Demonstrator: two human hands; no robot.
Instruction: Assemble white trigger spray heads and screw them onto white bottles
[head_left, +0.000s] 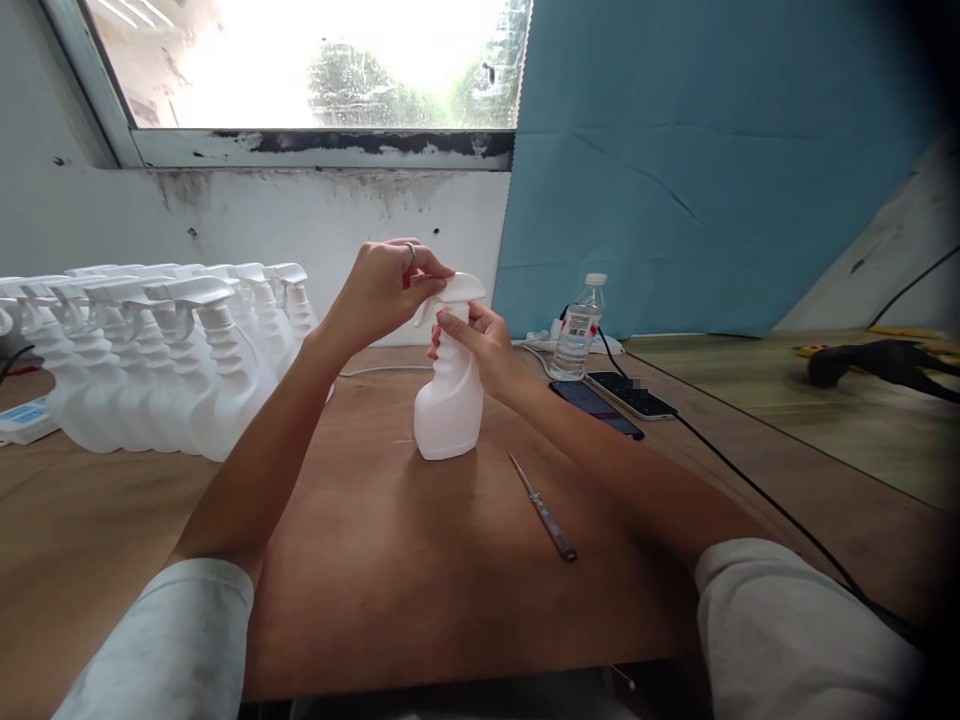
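Observation:
A white spray bottle [448, 410] stands upright on the brown table before me, its trigger pointing left. My left hand [390, 290], with a ring on one finger, pinches the nozzle end of the white spray head [466, 287]; what lies under its fingertips is hidden. Wrapped round the bottle's neck just below the head is my right hand [487, 345], thumb in front and fingers partly behind. On the tabletop nearer to me lies a thin screwdriver [547, 515], touched by neither hand.
Several white spray bottles [217, 350] stand in rows at the left, beside a white box [26, 420]. Right of centre are a clear water bottle [577, 335], a dark phone [596, 408] and another phone [634, 393] with a black cable [757, 495]. A black tool [870, 362] lies far right.

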